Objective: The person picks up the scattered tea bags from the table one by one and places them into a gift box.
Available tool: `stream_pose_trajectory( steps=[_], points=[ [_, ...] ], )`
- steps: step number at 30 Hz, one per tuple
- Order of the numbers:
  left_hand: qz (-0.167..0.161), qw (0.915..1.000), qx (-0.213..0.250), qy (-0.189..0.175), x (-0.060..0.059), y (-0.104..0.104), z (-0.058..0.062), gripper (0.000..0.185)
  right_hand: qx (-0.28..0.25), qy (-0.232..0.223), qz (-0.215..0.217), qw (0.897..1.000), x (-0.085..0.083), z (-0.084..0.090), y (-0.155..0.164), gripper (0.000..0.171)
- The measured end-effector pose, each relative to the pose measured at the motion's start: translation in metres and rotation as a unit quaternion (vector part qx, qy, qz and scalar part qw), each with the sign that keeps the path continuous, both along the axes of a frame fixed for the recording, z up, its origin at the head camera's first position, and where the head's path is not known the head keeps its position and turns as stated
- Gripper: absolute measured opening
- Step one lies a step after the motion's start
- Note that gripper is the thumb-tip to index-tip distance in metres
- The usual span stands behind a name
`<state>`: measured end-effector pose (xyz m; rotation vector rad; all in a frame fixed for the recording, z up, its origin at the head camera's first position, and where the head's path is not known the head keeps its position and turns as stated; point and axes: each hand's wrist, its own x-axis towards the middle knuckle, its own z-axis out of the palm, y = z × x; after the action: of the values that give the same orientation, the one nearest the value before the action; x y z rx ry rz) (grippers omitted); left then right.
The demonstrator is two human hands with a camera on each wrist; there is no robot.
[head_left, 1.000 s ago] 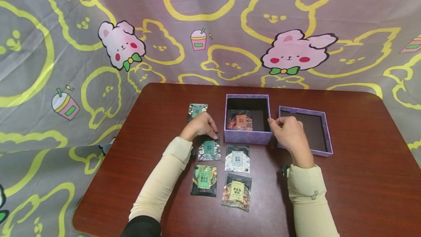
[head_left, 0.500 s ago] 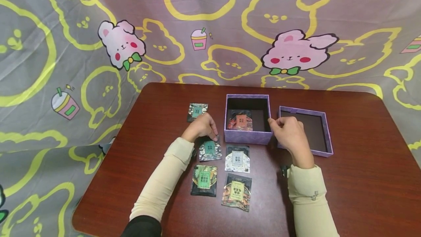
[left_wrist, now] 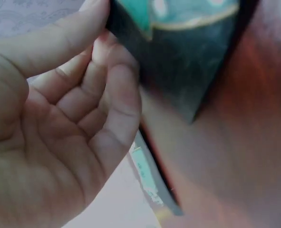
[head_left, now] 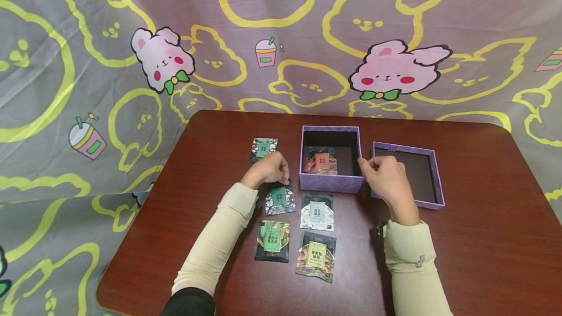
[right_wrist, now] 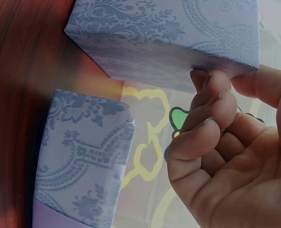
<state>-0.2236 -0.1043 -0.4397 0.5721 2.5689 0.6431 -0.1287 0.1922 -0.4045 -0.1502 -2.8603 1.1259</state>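
My left hand (head_left: 268,168) pinches the far edge of a dark sachet with a green label (head_left: 279,199), just left of the box. In the left wrist view the thumb and fingers hold that sachet (left_wrist: 183,57) by its edge, its corner standing out over the table. At the near right corner of the purple patterned box (head_left: 331,183), my right hand (head_left: 387,175) grips the rim between thumb and curled fingers. The right wrist view shows this hold on the box (right_wrist: 145,28) from outside. Inside the box lies a sachet with a red label (head_left: 322,161).
Behind my left hand lies another green-labelled sachet (head_left: 263,149). Nearer are a bright green sachet (head_left: 272,241), a white one (head_left: 317,212) and a yellow-labelled one (head_left: 316,256). The box lid (head_left: 408,174) lies inside up to the right. A patterned cloth (head_left: 281,77) hangs behind the table.
The sachet in my left hand has shifted slightly and its tilt has changed a little. My right hand and the box have stayed in place.
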Motion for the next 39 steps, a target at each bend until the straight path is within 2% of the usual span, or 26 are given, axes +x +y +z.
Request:
stream_pose_trajectory(
  steps=[7, 11, 14, 19, 25, 33, 39],
  points=[
    [-0.036, 0.9989, 0.024, -0.017, -0.003, -0.003, 0.010, 0.014, 0.001, 0.000, -0.001, 1.000, -0.001, -0.001, 0.001, 0.041],
    [-0.062, 0.9971, 0.035, -0.026, -0.005, -0.003, 0.011, 0.019, 0.000, 0.006, 0.003, 1.000, -0.001, -0.002, 0.001, 0.041],
    [-0.069, 0.9961, 0.040, -0.038, -0.006, -0.003, 0.012, 0.021, -0.001, 0.007, 0.004, 1.000, -0.001, -0.002, 0.001, 0.041],
    [-0.063, 0.9939, 0.069, -0.058, -0.006, -0.005, 0.013, 0.021, -0.002, 0.003, 0.003, 1.000, -0.001, -0.002, 0.001, 0.042],
    [-0.064, 0.9916, 0.096, -0.059, -0.008, -0.009, 0.015, 0.020, -0.002, 0.000, 0.002, 1.000, 0.001, 0.000, 0.001, 0.042],
    [-0.043, 0.9892, 0.106, -0.091, -0.011, -0.013, 0.017, 0.027, 0.002, 0.004, 0.005, 1.000, 0.001, -0.001, 0.001, 0.042],
    [-0.022, 0.9859, 0.135, -0.097, -0.012, -0.015, 0.022, 0.032, 0.002, 0.005, 0.004, 1.000, 0.001, 0.000, 0.000, 0.042]
  ],
)
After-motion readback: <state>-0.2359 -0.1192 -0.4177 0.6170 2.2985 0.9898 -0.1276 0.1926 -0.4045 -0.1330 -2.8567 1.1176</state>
